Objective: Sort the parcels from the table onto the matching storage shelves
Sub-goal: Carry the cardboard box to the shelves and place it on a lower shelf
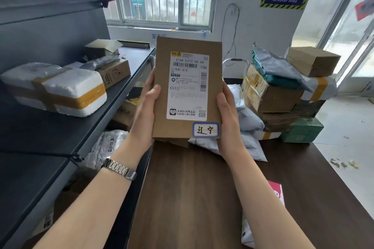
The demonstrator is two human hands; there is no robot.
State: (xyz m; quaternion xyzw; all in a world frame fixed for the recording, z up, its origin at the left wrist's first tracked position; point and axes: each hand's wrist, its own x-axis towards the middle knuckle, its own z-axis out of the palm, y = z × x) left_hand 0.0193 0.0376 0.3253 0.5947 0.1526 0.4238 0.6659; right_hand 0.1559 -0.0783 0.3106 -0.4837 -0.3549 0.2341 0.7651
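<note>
Grey shelves (66,127) are filling the left of the frame, w/ a white foam box (60,89) sitting on the middle shelf at left-centre and a few small boxes behind it; more bags are showing on the level below. A dark wood table (202,198) is running up the centre-bottom, w/ a pile of parcels (281,95) stacking up at centre-right: cardboard, grey bags, a green box. Dead centre, a flat cardboard box (188,87) is being held upright above the table, label side facing the camera. Left hand (145,105) is gripping its left edge, thumb on the front; right hand (228,115) is gripping the right edge the same way, so both are closed on it. Printed label (189,85) is reading E012; a small blue-edged sticker (205,129) at the box's lower right is carrying a handwritten place name. Step in hand looks like reading the destination. Next prob. calls for finding the shelf w/ the matching tag, none is legible here, then turning to the left of frame and sliding the box in flat.
</note>
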